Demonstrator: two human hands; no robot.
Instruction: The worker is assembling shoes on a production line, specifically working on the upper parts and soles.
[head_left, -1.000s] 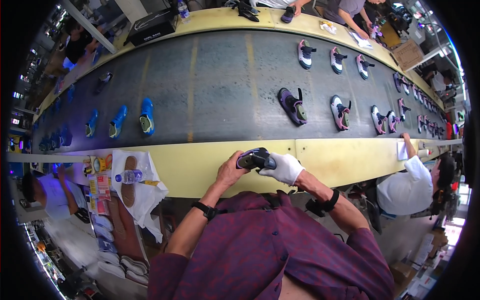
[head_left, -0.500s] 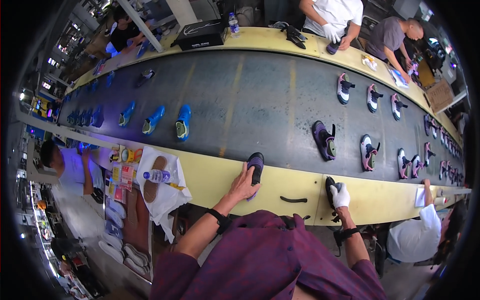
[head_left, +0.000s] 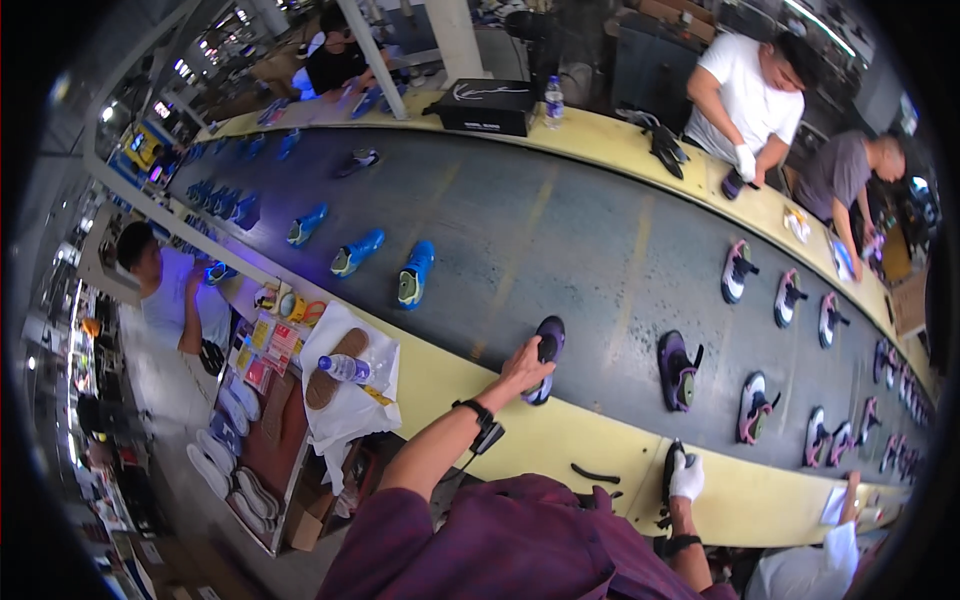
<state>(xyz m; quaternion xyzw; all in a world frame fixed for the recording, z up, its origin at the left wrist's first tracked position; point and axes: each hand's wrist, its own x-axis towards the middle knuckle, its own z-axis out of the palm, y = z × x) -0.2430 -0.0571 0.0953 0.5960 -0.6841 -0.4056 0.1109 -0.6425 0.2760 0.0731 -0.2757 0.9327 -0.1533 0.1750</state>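
My bare left hand (head_left: pixel 522 370) grips a black and purple shoe (head_left: pixel 550 337), toe pointing away from me, at the near edge of the grey conveyor belt (head_left: pixel 490 250). Fingers and thumb close round the shoe's middle and hide part of it. On my right hand (head_left: pixel 687 479) is a white glove; it is closed on a dark, long object (head_left: pixel 669 466) at the yellow side table (head_left: pixel 530 450). That object's kind is unclear. Between the hands lies a thin black curved strip (head_left: pixel 595 473). A black and purple shoe (head_left: pixel 678 370) with a raised strap sits on the belt ahead.
Blue shoes (head_left: pixel 415 275) stand on the belt to the left, white and pink ones (head_left: pixel 753 405) to the right. A plastic bottle (head_left: pixel 345 369) and brown insole (head_left: pixel 338 368) lie on white paper at left. Across the belt are a black box (head_left: pixel 487 107) and a co-worker (head_left: pixel 748 95).
The whole view has tilted and shifted. My left hand has carried the black and purple shoe forward, further over the belt. My right hand keeps its hold on the dark object near the table.
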